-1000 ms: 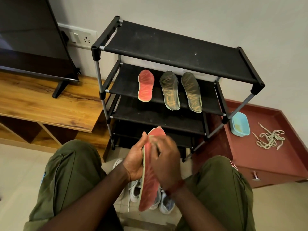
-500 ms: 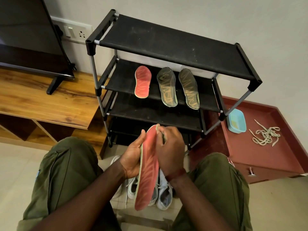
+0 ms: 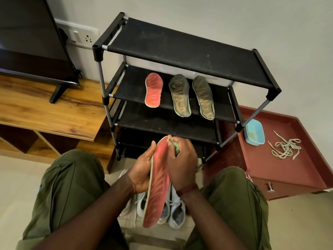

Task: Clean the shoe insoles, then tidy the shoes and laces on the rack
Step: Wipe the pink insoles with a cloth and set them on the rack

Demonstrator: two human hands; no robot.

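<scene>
One red insole (image 3: 158, 186) stands on edge between our knees, toe up and heel down, above the floor in front of the rack (image 3: 180, 49). Our left hand (image 3: 142, 170) grips it from the left, the palm behind it and the thumb lying up along its rim. Our right hand (image 3: 182, 168) covers the toe end from the right, its fingers curled and pinching a green cloth (image 3: 176, 146) against the insole's red face.

Below the heel, pale shoes (image 3: 175, 210) sit on the floor tiles, side by side with toes toward us; how many there are we cannot tell.

On the rack's second shelf lie three more insoles. A second red insole (image 3: 153, 90) is left of the middle. A dark insole (image 3: 179, 95) is just beside it, and a second dark insole (image 3: 203, 97) lies toward the right end. The near ends of both dark ones reach the shelf's front edge.

To the right of the rack is a low red-brown cabinet (image 3: 270, 168). A blue tub (image 3: 254, 132) sits at the top's left edge, and a loose tangle of laces (image 3: 285, 146) lies near it toward the back edge.

To the left, a television (image 3: 27, 38) stands on a wooden bench (image 3: 45, 109), with a wall socket (image 3: 82, 36) behind it.
</scene>
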